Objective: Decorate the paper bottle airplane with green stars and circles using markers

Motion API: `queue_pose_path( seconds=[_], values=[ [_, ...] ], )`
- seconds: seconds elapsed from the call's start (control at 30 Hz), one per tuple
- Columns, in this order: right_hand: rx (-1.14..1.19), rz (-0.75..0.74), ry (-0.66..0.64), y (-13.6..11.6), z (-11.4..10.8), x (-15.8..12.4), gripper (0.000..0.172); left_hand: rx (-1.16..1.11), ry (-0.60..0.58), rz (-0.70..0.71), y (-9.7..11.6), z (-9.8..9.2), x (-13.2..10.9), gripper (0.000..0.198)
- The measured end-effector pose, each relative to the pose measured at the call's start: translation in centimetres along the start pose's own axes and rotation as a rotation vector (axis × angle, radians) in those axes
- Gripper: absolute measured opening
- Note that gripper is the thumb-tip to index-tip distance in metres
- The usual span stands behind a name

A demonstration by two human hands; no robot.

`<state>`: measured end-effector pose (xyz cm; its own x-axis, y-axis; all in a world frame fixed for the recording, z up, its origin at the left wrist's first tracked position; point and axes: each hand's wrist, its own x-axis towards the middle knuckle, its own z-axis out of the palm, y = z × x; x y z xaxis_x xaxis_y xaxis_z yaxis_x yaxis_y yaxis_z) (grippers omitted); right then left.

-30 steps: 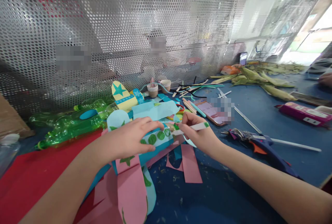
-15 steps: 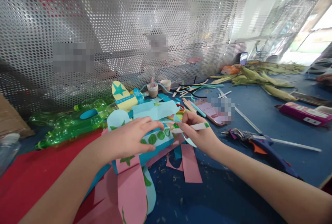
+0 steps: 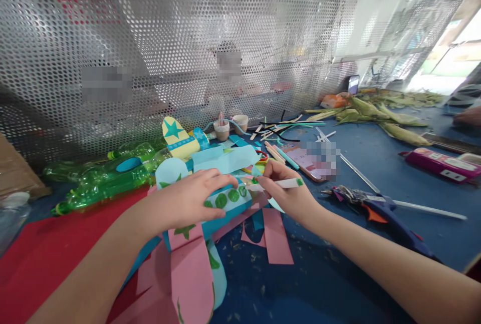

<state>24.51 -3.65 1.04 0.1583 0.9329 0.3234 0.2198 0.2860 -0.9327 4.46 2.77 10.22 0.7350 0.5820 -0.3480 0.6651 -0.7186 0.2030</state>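
My left hand (image 3: 188, 196) lies spread over a paper plane model (image 3: 227, 211), fingers stretched and thumb apart on its blue tube-shaped body. The body carries a pale strip with green dots, and pink and light-blue wings with green shapes stick out. Pinched in my right hand (image 3: 283, 189) is a white felt-tip marker (image 3: 287, 183) with a green end. Its tip is at the rightmost circle on the strip, a green outline with a paler middle. Behind the model stands a yellow and blue paper piece with a star (image 3: 173, 131).
Green plastic bottles (image 3: 112, 184) and red paper (image 3: 75, 244) lie left. Pink paper scraps (image 3: 278, 236), a phone (image 3: 306, 161) and a glue gun (image 3: 383, 211) are right. Corn husks (image 3: 364, 111) lie farther back, before a perforated metal screen (image 3: 180, 38).
The rightmost circle's green outline looks thicker. My right hand and the marker have shifted very slightly; my left hand stays in place.
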Motion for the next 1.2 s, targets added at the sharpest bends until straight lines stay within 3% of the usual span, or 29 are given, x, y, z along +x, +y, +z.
queue_pose_path(
  seconds=[1.2],
  values=[
    [0.013, 0.013, -0.012, -0.44, -0.07, -0.02, 0.023, -0.005, -0.012, -0.011, 0.06, -0.06, 0.03, 0.049]
  ],
)
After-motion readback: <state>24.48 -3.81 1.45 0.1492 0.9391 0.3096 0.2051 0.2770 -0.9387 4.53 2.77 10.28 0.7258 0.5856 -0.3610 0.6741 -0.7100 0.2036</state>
